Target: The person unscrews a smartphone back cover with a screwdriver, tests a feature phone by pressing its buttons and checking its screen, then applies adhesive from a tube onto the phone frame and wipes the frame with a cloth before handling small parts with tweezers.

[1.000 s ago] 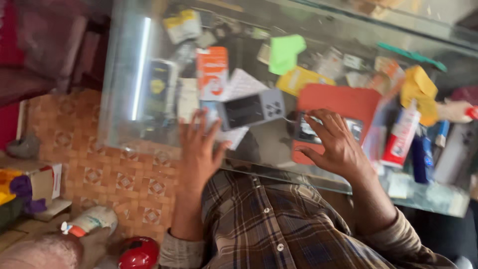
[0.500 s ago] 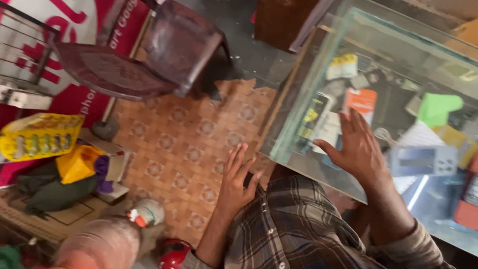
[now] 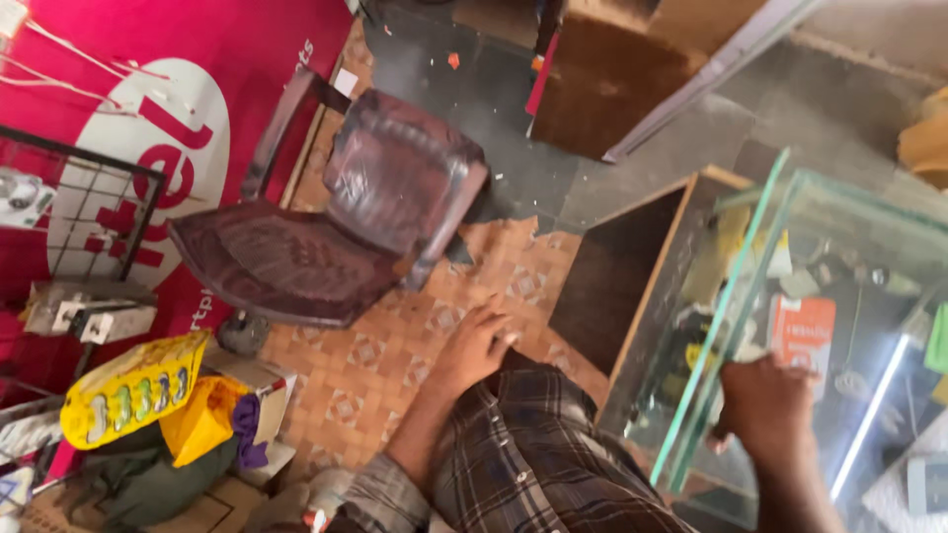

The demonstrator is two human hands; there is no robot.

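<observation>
The right hand (image 3: 768, 403) rests on the edge of a glass case (image 3: 790, 247) — a big see-through box with a green rim. The fingers lie flat and loose on the glass, and they are not holding anything. Under the glass, just past the hand, sits an orange packet (image 3: 802, 331). More small packets lie around it, but they are too blurry to tell apart. A long white light (image 3: 869, 415) shines inside the case.

The left hand (image 3: 476, 345) hangs over the floor (image 3: 395, 355), which has orange tiles with little flower shapes. Its fingers are spread open and hold nothing. The hand is close to the person's checked shirt (image 3: 523, 454).

Near the left hand stands a dark red chair (image 3: 326, 227) with a shiny back. Farther left, a yellow bag (image 3: 133, 390) lies on a pile of things, and a red banner (image 3: 148, 128) with a white shape is behind the chair. A brown doormat (image 3: 597, 84) lies farther off — up by the grey floor.
</observation>
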